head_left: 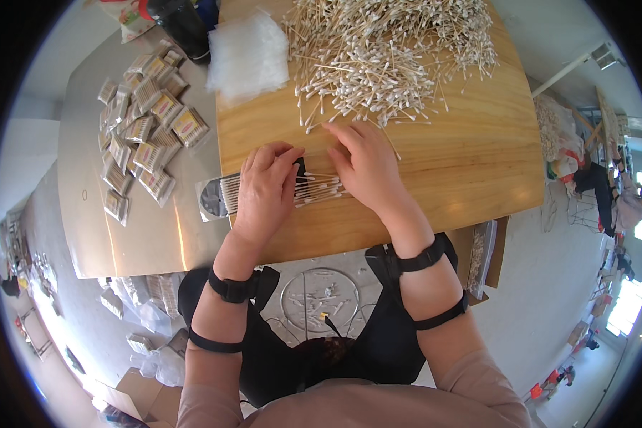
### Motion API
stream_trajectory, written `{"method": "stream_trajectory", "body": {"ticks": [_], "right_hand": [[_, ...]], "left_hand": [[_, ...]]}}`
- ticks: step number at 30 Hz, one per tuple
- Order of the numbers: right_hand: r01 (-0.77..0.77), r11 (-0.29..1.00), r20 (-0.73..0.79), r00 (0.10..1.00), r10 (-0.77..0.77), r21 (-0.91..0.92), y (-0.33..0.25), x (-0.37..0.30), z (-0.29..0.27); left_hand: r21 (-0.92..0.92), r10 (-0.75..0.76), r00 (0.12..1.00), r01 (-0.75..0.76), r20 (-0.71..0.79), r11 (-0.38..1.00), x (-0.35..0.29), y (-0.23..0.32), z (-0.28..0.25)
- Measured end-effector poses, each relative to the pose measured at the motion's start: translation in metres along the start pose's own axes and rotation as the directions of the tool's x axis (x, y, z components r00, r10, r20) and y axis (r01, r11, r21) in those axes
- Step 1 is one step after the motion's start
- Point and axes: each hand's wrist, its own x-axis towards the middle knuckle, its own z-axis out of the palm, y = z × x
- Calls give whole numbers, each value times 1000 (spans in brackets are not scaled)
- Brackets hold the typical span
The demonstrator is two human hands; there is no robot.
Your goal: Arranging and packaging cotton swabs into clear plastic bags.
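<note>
Wooden cotton swabs [319, 191] lie side by side in a row across a dark holder [212, 198] at the table's near edge. My left hand [265, 187] is on this row, fingers bent and closed over the swabs, hiding their middle part. White tips show on both sides of it. Just right of the row, my right hand [367, 167] has its thumb and forefinger apart, with nothing visible between them. Its fingertips are close to the near edge of a big loose heap of cotton swabs [385, 71] on the wooden board [471, 160].
Several small clear packs of swabs [150, 157] are piled on the metal tabletop [85, 235] at left. A stack of clear plastic bags [248, 53] lies beside the heap, near a black cup [180, 28]. A cardboard box [493, 253] stands below the right edge.
</note>
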Motion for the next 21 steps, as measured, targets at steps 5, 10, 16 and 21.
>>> {"method": "stream_trajectory", "body": {"ticks": [5, 10, 16, 21], "right_hand": [[-16, 990, 2, 1000, 16, -143, -5, 5, 8], [-45, 989, 29, 998, 50, -142, -1, -3, 1], [-140, 986, 12, 990, 142, -92, 7, -12, -5], [-33, 996, 73, 997, 39, -77, 10, -15, -10]], "left_hand": [[65, 103, 991, -109, 80, 992, -4, 1, 3], [-175, -105, 994, 110, 40, 978, -10, 4, -2], [-478, -316, 948, 257, -46, 840, -13, 11, -5], [-684, -365, 928, 312, 71, 659, -18, 2, -2]]}}
